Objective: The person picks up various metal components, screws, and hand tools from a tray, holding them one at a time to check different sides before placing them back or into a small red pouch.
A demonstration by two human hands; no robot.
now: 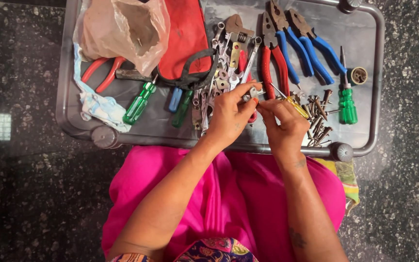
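Note:
My left hand pinches a small metal part between thumb and fingers over the middle of a grey plastic stool top. My right hand grips a yellow-handled screwdriver, and its thin shaft points up-left at the metal part. Both hands hover above a heap of steel wrenches. A pile of dark screws lies just right of my right hand.
Red-handled pliers, blue-handled pliers, green screwdrivers, a red pouch, a plastic bag, a crumpled cloth and a small round fitting crowd the stool. Dark speckled floor surrounds it. Pink fabric covers my lap.

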